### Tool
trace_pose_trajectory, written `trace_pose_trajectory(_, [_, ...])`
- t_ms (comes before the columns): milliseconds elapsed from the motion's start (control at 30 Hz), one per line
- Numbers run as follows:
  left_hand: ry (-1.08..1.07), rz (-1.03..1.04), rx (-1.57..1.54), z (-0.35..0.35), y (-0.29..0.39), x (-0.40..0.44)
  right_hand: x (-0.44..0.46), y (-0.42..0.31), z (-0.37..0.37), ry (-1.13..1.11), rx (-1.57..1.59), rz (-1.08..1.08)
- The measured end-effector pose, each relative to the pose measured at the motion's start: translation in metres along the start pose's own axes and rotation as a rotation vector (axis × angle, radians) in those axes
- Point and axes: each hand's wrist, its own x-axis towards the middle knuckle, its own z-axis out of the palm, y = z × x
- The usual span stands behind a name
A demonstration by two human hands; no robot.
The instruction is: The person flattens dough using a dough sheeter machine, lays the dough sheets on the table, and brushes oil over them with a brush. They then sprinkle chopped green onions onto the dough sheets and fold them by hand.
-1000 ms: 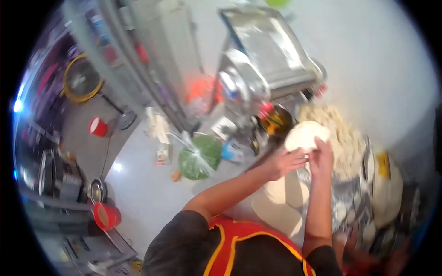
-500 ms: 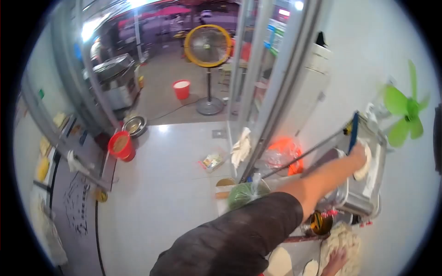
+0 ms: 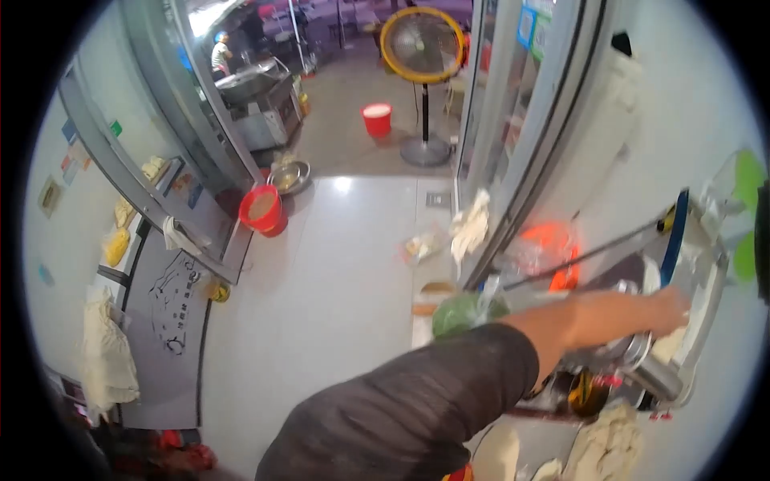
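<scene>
My left hand (image 3: 670, 311) reaches over the metal machine (image 3: 706, 317) at the right, its bare forearm coming out of a dark sleeve. The fingers look curled against a flat pale piece of dough (image 3: 667, 346) just below them, though blur hides the fingertips. Low in the view, a big folded heap of dough (image 3: 605, 449) lies on the work surface. A flat oval of dough (image 3: 497, 453) is beside it to the left, with a smaller piece (image 3: 549, 470) between them. My right hand is out of view.
A green fan (image 3: 747, 180) is by the right wall, close to the machine. A green bag (image 3: 465, 314) and an orange bag (image 3: 553, 244) lie beyond my arm. On the floor stand a red bucket (image 3: 261, 208) and a metal bowl (image 3: 289, 178). A yellow-rimmed fan (image 3: 423, 46) stands outside the doorway.
The view has swung, shifting the room rightward and up in the picture. My left hand is lower along the machine with the dough beneath it. My right hand, earlier on the dough heap, has left view.
</scene>
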Motion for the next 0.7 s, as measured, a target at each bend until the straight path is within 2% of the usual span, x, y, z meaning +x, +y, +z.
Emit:
trace_pose_trajectory(100, [-0.302,-0.009,0.033,-0.003,0.002,0.002,0.006,0.026,0.018,0.005,-0.066,-0.059])
trace_pose_trajectory(167, [-0.299,0.024,0.039,-0.002,0.000,0.007,0.024,0.099,0.089,0.088,-0.218,-0.215])
trace_pose_trajectory(233, [-0.288,0.026,0.025,-0.008,0.001,0.003,0.013,0.054,0.045,-0.048,-0.143,-0.023])
trace_pose_trajectory(267, [-0.279,0.031,0.025,-0.010,0.003,0.001,0.003,0.009,0.005,-0.110,-0.116,0.075])
trace_pose_trajectory(433, [-0.262,0.061,0.049,-0.017,-0.001,0.000,-0.004,-0.006,-0.014,0.001,0.037,0.023])
trace_pose_trajectory(533, [-0.230,-0.040,-0.137,0.031,-0.007,0.010,-0.012,-0.007,-0.019,0.047,0.132,-0.036])
trace_pose_trajectory(600, [-0.141,0.027,-0.001,0.003,-0.001,0.000,-0.016,-0.002,-0.020,0.032,0.176,-0.027])
trace_pose_trajectory(633, [-0.260,-0.069,0.052,0.015,-0.002,0.010,-0.018,0.003,-0.018,0.020,0.188,-0.009])
trace_pose_trajectory(667, [-0.119,0.014,0.089,0.032,-0.008,0.011,-0.005,0.033,0.019,0.010,-0.006,-0.024])
trace_pose_trajectory(700, [-0.159,0.087,0.053,0.055,-0.008,0.019,-0.027,0.073,0.049,-0.015,-0.198,-0.004])
